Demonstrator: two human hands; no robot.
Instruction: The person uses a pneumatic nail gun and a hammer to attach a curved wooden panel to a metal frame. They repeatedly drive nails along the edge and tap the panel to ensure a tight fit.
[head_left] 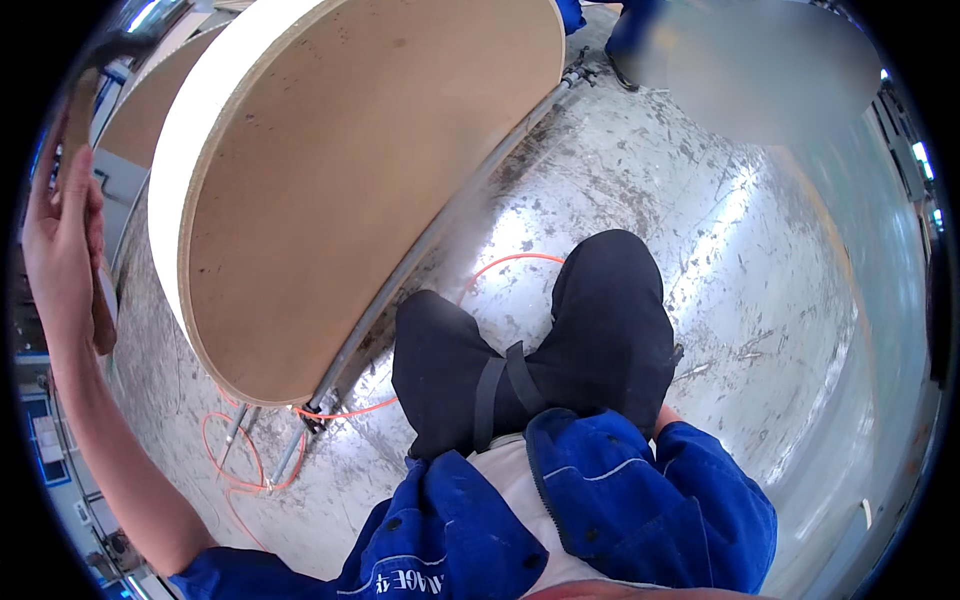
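Raised at the far left, my left hand (62,235) is closed around the wooden handle of a hammer (103,315). The hammer's dark head is up near the top left rim, with the handle's end poking out below my fingers. Close to that hand stands a large curved panel piece (370,200), with a brown half-round face and a white outer side. My right hand (664,417) shows only as a sliver of skin beside my right thigh; its fingers are hidden behind the leg and sleeve.
A grey metal pipe stand (400,270) supports the panel's straight edge. An orange hose (262,470) loops across the scuffed grey floor (630,170) and passes behind my knees. Another person's dark blue clothing (628,35) appears at the top. A second brown panel (150,110) is behind the first.
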